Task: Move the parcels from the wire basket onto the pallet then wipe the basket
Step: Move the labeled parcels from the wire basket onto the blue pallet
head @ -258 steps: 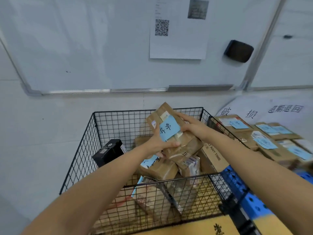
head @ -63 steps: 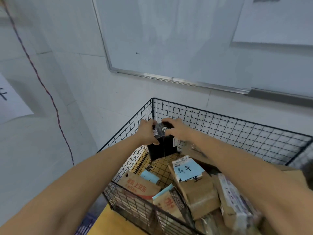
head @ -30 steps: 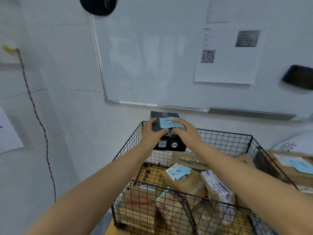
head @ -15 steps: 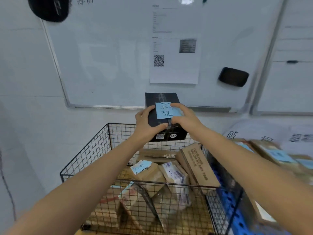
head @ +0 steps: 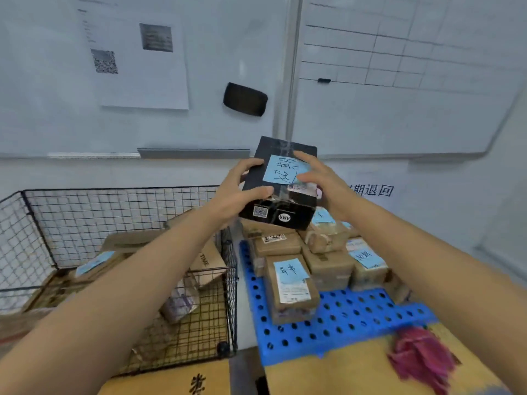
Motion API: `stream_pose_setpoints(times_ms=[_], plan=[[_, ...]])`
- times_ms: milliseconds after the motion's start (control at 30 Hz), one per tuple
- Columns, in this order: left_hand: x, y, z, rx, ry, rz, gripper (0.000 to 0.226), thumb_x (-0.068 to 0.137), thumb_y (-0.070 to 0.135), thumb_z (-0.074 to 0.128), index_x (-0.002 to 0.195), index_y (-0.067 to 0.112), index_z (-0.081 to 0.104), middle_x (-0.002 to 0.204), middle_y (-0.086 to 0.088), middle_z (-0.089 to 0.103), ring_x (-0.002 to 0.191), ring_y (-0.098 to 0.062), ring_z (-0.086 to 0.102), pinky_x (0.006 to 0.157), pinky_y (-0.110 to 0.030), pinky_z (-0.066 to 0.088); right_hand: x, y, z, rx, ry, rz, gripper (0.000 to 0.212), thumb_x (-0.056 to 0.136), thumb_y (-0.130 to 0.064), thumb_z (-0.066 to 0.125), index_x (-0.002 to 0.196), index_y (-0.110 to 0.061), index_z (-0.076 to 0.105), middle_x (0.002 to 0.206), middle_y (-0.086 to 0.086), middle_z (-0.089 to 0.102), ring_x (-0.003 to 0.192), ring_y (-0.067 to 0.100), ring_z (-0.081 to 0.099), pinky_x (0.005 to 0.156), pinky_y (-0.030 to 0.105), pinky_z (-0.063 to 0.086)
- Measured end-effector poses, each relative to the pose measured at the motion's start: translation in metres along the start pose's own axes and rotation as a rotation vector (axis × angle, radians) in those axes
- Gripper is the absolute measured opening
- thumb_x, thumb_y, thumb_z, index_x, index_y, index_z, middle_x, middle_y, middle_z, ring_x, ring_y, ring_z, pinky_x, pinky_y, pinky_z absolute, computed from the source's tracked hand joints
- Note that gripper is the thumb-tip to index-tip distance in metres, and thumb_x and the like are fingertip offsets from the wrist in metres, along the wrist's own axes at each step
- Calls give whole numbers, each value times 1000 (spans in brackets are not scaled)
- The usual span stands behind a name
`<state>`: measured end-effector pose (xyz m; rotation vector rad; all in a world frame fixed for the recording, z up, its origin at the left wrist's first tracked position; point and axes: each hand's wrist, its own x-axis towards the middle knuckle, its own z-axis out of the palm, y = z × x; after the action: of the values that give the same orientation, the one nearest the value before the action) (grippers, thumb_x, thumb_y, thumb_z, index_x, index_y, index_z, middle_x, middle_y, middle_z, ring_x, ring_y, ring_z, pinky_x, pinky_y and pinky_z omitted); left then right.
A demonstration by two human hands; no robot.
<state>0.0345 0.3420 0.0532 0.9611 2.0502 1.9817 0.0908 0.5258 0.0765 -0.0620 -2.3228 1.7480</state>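
While a magenta cloth (head: 422, 357) lies nearest, at the front edge of the blue pallet (head: 342, 317), the pallet already carries a cluster of brown parcels (head: 291, 280) with blue notes. Just left of it stands the wire basket (head: 114, 212), with several parcels left inside, among them a carton (head: 208, 263) leaning at its right wall.

Farther off, both hands hold the black box (head: 282, 195). The left hand (head: 236, 192) grips its left edge, fingers (head: 248, 163) curled over the top, and the right hand (head: 322, 183) clasps the right side across the blue note.

Half a second ago the box hung above the basket; now it has swung right and sits over the stacked parcels, clear of the wire. It looks ready to be set down. The basket is not empty, so wiping must wait.

A black eraser (head: 245, 99) clings to the whiteboard (head: 399, 109) behind.
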Motion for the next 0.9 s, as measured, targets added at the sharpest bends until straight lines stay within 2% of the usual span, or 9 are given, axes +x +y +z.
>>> stream_pose_setpoints(times_ms=[100,200,300,400,467,600,700,800,900], plan=[[16,-3,26,-93,-92,-41,57,59,20,77,108,35,51,115,2,51,106,-27,56,73,-29,56,-4,9,-40,158,27,38,32,67,-43,61,99,-39,62,119,-3,59,118,21,50,98,42,41],[31,-10,44,-126,-202,-92,50,80,-1,64,118,26,47,117,0,47,94,-21,60,62,-24,56,0,25,-73,128,80,61,21,86,-19,52,101,-30,60,97,-2,63,96,16,53,68,31,47],[51,-21,58,-129,-258,-128,51,80,-3,62,119,27,48,122,-1,46,96,-21,59,67,-27,57,7,45,-100,151,141,93,35,88,-1,47,106,-28,60,98,1,63,92,15,55,62,30,48],[76,-33,75,-145,-309,-151,59,71,6,72,119,31,49,118,6,51,98,-18,60,77,-32,55,14,66,-118,218,186,153,42,88,1,48,114,-31,57,103,3,61,93,17,56,61,31,50],[94,-38,90,-167,-314,-162,58,73,5,71,122,28,48,119,7,53,100,-17,60,81,-34,54,21,75,-131,280,245,192,43,87,0,49,115,-32,57,102,3,60,95,19,53,67,33,49],[135,-44,115,-176,-243,-175,49,83,7,64,127,20,47,130,-1,49,114,-26,56,95,-45,48,34,87,-158,369,378,228,36,86,-6,56,109,-34,60,98,3,63,105,24,47,67,36,49],[160,-45,124,-155,-169,-214,51,82,20,68,128,22,46,128,-5,48,111,-27,57,91,-44,51,41,95,-170,409,484,215,32,84,-8,60,104,-33,61,104,5,62,105,23,50,62,37,50],[174,-58,138,-74,-7,-231,57,80,31,69,131,21,44,128,-5,47,112,-27,56,91,-44,51,53,103,-178,420,564,194,34,83,-8,63,108,-30,60,109,4,60,99,18,53,60,36,51],[182,-73,153,-57,130,-302,74,81,40,68,141,20,30,144,-9,36,125,-29,45,97,-45,46,66,113,-184,413,603,183,38,82,-8,65,113,-28,58,109,-1,57,92,11,54,58,33,51]])
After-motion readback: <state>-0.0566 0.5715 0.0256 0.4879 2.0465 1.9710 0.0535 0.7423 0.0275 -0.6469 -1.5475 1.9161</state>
